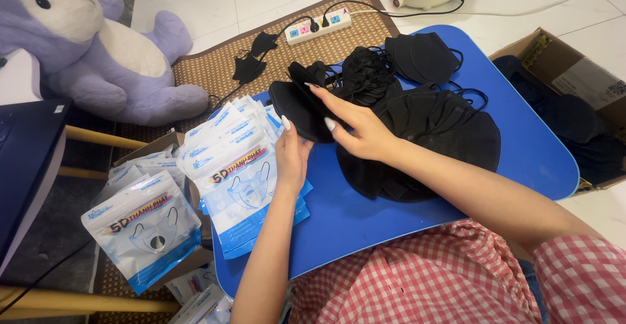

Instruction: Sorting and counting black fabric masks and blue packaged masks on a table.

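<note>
At the far left a lilac plush rabbit with a cream belly (98,50) sat on the floor beside a brown woven mat (215,63). Below it a white-and-blue printed plastic mask pouch (147,226) lay on top of an open cardboard box (153,147). A fanned stack of the same empty pouches (235,167) rested on the left part of the blue rounded tabletop (535,148). The left hand (291,154) lay open on the top of that stack, fingers extended, gripping nothing. Just to its right, the right hand (362,128) pinched a folded black fabric face mask (297,105) between thumb and fingers, held just above the tabletop. A heap of black face masks (430,128) covered the table's middle. A second cardboard box with dark masks (574,96) stood at the far right.
</note>
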